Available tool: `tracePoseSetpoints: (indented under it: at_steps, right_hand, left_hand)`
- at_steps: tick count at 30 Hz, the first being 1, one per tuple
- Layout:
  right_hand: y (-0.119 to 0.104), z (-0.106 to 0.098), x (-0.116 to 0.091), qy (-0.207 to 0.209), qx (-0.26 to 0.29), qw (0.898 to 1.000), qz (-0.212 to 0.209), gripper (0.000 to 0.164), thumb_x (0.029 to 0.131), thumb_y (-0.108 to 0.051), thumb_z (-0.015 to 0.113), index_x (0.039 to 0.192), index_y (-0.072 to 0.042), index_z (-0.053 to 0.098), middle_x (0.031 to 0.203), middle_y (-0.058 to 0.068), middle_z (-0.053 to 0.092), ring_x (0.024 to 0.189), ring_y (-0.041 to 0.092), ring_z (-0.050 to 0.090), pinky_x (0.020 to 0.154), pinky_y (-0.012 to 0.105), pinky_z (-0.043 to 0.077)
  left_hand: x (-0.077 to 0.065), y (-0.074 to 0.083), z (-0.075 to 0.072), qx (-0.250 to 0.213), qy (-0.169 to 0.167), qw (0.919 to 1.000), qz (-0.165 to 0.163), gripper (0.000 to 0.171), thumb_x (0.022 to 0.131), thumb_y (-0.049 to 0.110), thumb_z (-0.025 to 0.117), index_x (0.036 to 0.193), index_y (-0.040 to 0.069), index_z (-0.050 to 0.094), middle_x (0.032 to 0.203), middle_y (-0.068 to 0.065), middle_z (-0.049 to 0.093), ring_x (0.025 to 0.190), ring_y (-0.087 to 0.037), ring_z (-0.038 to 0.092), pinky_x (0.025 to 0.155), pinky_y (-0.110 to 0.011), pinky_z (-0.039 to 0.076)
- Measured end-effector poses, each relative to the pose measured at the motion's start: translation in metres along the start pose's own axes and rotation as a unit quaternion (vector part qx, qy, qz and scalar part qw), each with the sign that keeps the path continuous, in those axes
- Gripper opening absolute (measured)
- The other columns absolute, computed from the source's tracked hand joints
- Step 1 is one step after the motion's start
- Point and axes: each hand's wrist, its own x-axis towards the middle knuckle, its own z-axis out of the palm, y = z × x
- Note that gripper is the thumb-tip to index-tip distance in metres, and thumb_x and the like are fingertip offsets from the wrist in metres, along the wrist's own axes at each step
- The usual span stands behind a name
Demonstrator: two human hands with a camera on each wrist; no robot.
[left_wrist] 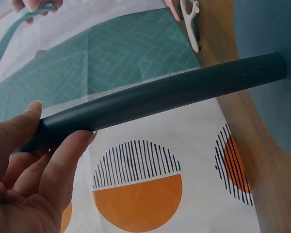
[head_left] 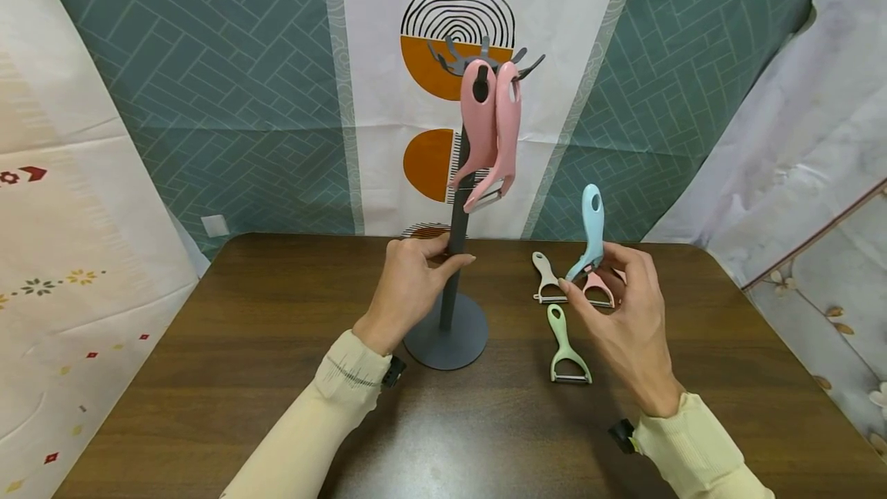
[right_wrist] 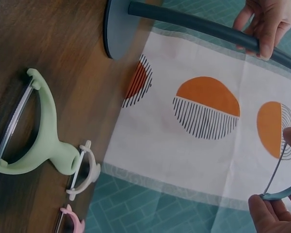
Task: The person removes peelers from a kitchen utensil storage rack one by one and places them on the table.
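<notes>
My left hand grips the dark grey post of an upright hook stand, thumb on one side and fingers on the other. Two pink peelers hang side by side from a front hook near its top. To the right, my right hand pinches a light blue Y-shaped peeler by its head, handle pointing up, raised above the table. In the right wrist view the blade of this blue peeler spans between thumb and fingers. Under and beside that hand lie a green peeler, a white peeler and another pink peeler.
The stand's round base sits on the brown wooden table. Several bare hooks fan out at its top. Behind the table's back edge hangs a patterned cloth, with pale curtains at both sides.
</notes>
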Motion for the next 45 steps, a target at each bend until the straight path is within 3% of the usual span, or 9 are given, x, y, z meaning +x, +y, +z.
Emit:
tracePoseSetpoints:
  at_steps: [6,16,27,37,45]
  right_hand:
    - [0.002,-0.003,-0.002,0.002,-0.018,1.0,0.008,0.065,0.075,0.004,0.087,0.133,0.0,0.057,0.117,0.013,0.054,0.108,0.004,0.059,0.095,0.009,0.05]
    - [0.008,-0.007,-0.004,-0.009,-0.031,0.999,-0.001,0.061,0.077,0.003,0.086,0.131,0.003,0.056,0.124,0.013,0.056,0.108,-0.002,0.061,0.078,0.004,0.048]
    - [0.013,-0.013,-0.011,0.003,-0.079,0.997,0.008,0.059,0.076,-0.003,0.089,0.127,0.002,0.06,0.112,0.015,0.058,0.1,0.005,0.055,0.082,-0.001,0.043]
    - [0.018,-0.018,-0.017,-0.006,-0.076,0.996,0.048,0.059,0.077,-0.004,0.088,0.128,0.001,0.06,0.111,0.014,0.057,0.1,0.004,0.054,0.088,0.0,0.045]
    - [0.019,-0.02,-0.02,-0.01,-0.083,0.995,0.054,0.061,0.077,-0.006,0.089,0.13,0.0,0.06,0.113,0.014,0.057,0.1,0.009,0.054,0.089,0.0,0.044]
  left_hand:
    - [0.0,0.001,-0.001,0.01,-0.003,0.9999,-0.005,0.03,0.088,0.023,0.081,0.113,0.007,0.079,0.105,-0.007,0.079,0.087,-0.015,0.077,0.069,-0.03,0.062]
    - [0.0,0.002,-0.001,0.021,-0.005,0.9997,-0.008,0.03,0.088,0.023,0.081,0.112,0.006,0.079,0.103,-0.007,0.079,0.086,-0.015,0.077,0.068,-0.03,0.062]
    - [-0.001,0.004,-0.001,0.036,-0.001,0.9993,-0.001,0.032,0.087,0.027,0.081,0.112,0.006,0.079,0.102,-0.007,0.079,0.09,-0.017,0.076,0.069,-0.03,0.061]
    - [-0.001,0.005,-0.001,0.026,-0.004,0.9996,-0.013,0.031,0.088,0.024,0.081,0.114,0.006,0.078,0.107,-0.008,0.079,0.09,-0.018,0.077,0.068,-0.031,0.062]
    - [-0.001,0.006,-0.001,0.027,-0.003,0.9995,-0.014,0.032,0.087,0.027,0.08,0.112,0.005,0.079,0.104,-0.008,0.079,0.089,-0.018,0.076,0.068,-0.03,0.061]
